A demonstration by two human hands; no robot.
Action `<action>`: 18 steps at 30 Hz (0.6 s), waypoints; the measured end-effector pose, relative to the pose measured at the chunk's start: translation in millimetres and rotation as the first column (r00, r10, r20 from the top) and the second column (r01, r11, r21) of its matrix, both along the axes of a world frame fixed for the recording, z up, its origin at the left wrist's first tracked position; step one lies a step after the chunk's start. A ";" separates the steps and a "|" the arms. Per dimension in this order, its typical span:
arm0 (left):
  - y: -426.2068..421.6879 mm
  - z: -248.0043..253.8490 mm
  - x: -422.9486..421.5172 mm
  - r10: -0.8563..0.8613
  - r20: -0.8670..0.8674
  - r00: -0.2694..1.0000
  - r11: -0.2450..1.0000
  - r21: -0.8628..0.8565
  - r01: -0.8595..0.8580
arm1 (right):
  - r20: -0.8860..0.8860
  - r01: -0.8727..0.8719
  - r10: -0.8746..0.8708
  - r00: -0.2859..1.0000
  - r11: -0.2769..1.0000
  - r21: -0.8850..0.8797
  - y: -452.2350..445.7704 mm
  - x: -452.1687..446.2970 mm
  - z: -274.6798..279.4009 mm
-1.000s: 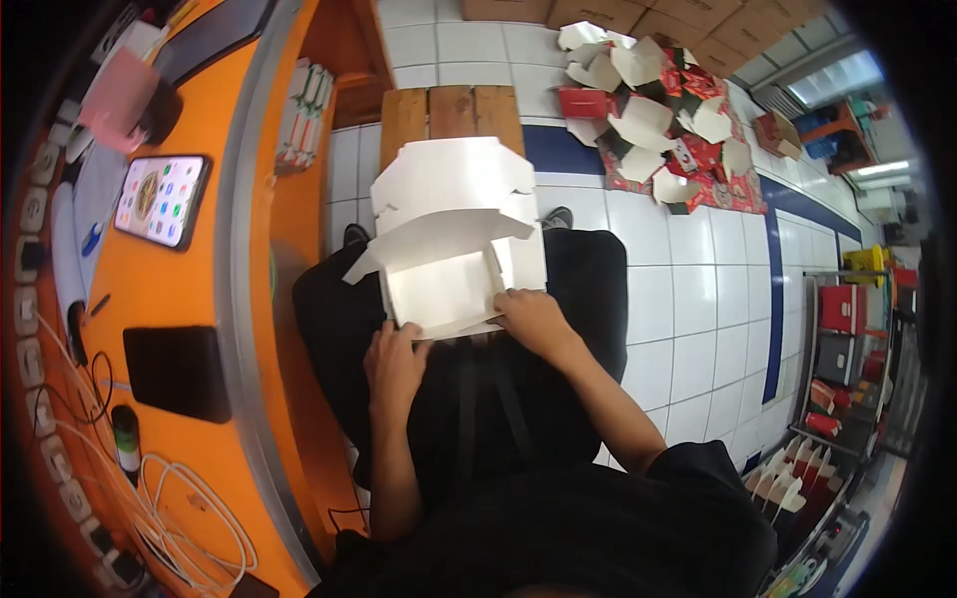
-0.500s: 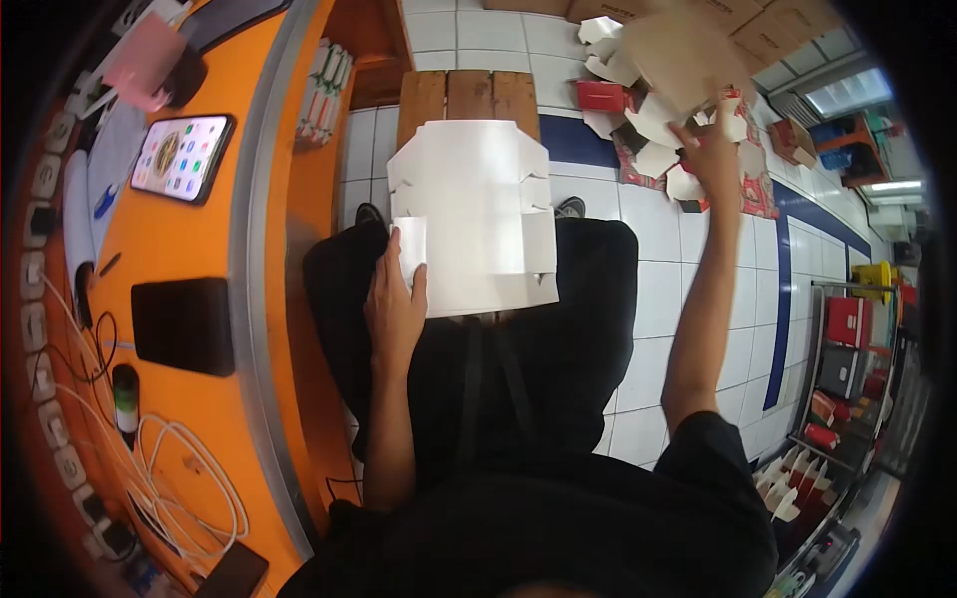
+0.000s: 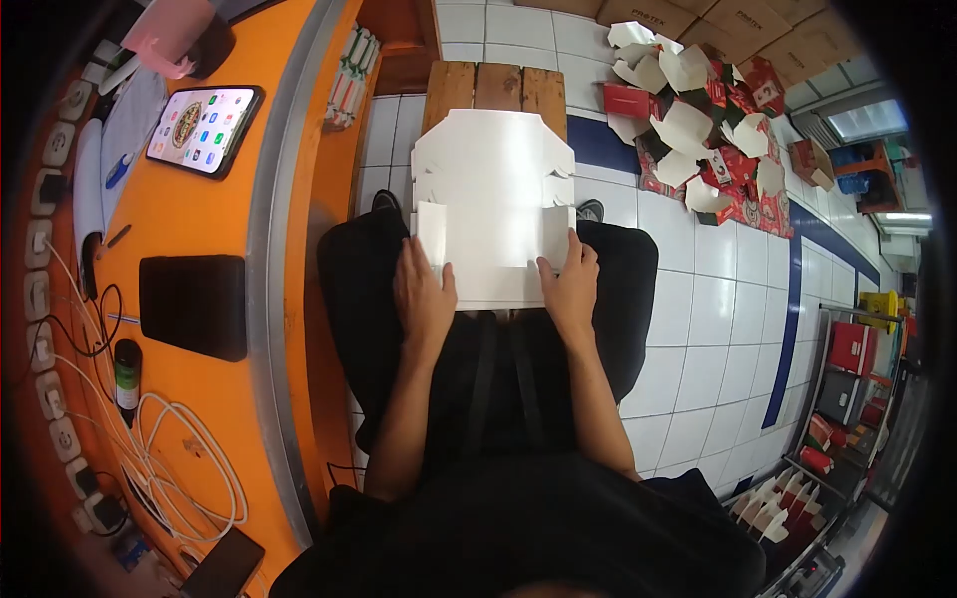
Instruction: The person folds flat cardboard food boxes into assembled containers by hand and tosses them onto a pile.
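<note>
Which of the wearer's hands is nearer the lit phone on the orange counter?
Left. The left hand is on the white cardboard's left flap, to the right of the phone; the right hand is on its right flap, farther away.

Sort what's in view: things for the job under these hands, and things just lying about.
For the job:
- white card
- bench, apparently beneath it
- floor boxes, probably

Lying about:
- phone
- bottle
- pen
</note>
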State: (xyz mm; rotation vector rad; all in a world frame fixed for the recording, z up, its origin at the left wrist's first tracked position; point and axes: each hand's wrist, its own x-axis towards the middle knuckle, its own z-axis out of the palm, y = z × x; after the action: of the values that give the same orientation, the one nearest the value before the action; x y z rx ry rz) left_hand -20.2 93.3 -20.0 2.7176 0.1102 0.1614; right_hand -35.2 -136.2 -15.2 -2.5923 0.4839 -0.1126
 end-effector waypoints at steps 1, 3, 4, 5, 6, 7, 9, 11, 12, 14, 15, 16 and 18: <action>-1.8 3.9 2.0 -0.064 0.006 0.998 0.994 -0.088 0.064 | -0.024 -0.029 0.028 0.999 0.999 -0.034 5.3 1.7 17.5; -9.0 6.6 2.5 -0.127 0.123 0.984 0.972 -0.181 0.148 | -0.049 -0.068 0.064 0.997 0.995 -0.070 6.5 4.2 27.8; -11.5 6.4 3.3 -0.118 0.125 0.985 0.973 -0.182 0.140 | -0.041 -0.015 0.021 0.999 0.989 0.147 4.2 6.5 28.0; -12.9 6.0 4.4 -0.010 0.009 1.000 0.905 -0.425 0.013 | -0.045 0.039 -0.025 0.999 0.932 0.360 2.1 8.3 27.7; -12.8 6.1 5.2 0.065 -0.131 0.989 0.769 -0.625 -0.133 | -0.047 0.036 -0.021 0.999 0.932 0.361 0.4 9.7 26.1; -11.4 6.2 7.7 0.105 -0.157 0.982 0.713 -0.677 -0.184 | -0.056 0.125 -0.112 0.992 0.862 0.492 -2.1 10.9 23.0; -0.3 -0.1 11.3 0.034 -0.149 0.988 0.746 -0.654 -0.125 | -0.098 0.176 -0.146 0.984 0.778 0.603 -9.4 14.8 16.6; 1.1 -7.0 8.7 -0.100 -0.101 0.990 0.780 -0.626 0.015 | -0.014 0.001 0.008 1.000 0.840 0.542 -9.8 5.3 13.1; -0.9 -2.0 7.1 -0.202 -0.024 0.979 0.852 -0.498 0.163 | 0.062 -0.184 0.175 0.983 0.866 0.466 -7.0 1.9 16.7; -9.7 8.3 0.8 -0.288 -0.061 0.956 0.948 -0.160 0.276 | 0.083 -0.268 0.255 0.963 0.911 0.312 -2.9 -4.9 -1.6; -14.6 6.4 -0.2 -0.289 -0.064 0.955 0.948 -0.160 0.276 | 0.042 -0.322 0.320 0.947 0.940 0.110 2.0 -7.9 -3.4; -19.7 4.5 0.0 -0.276 -0.110 0.955 0.961 -0.046 0.272 | -0.012 -0.371 0.372 0.928 0.924 -0.096 6.5 -10.0 -5.2; -23.2 2.6 -0.4 -0.262 -0.150 0.953 0.959 0.067 0.274 | -0.046 -0.347 0.345 0.938 0.918 -0.194 13.6 -11.0 -4.7</action>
State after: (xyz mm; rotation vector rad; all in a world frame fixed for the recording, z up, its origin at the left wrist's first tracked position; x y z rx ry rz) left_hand -20.5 70.1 -17.4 2.7941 -0.2314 -0.1065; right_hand -46.2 -122.6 -19.8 -2.8318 0.0087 -0.0264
